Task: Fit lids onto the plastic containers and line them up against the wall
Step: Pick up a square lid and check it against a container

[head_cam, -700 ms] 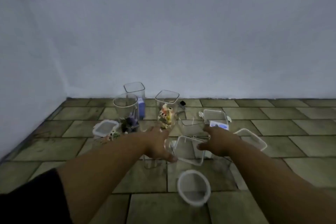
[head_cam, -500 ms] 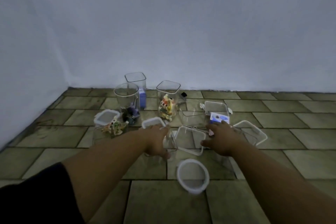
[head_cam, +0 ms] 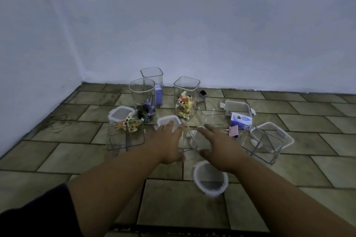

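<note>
**Entry:** clear square container (head_cam: 189, 141), lidless, upright on the tiled floor (head_cam: 173, 208), well short of the wall (head_cam: 192, 25). I had my left hand (head_cam: 169, 143) against its left side and my right hand (head_cam: 219, 146) against its right. The fingers of both were straight and fairly wide, curled round nothing. Whether the palms truly pressed the plastic I could not tell.

**Handling, by my judgement:** light, stiff, thin-walled and smooth enough to slip. It looked empty, so apt to tip. Best taken by two opposite walls near the rim, with even pressure.

**Lids to hand:** white-rimmed square lid (head_cam: 168, 121) just beyond my left fingertips; round lid (head_cam: 211, 179) nearer me, beside my right forearm.

**Also present:** tall container of coloured wrappers (head_cam: 186, 102) and round container of dark clips (head_cam: 142, 98), both open-topped and nearer the wall.
</note>
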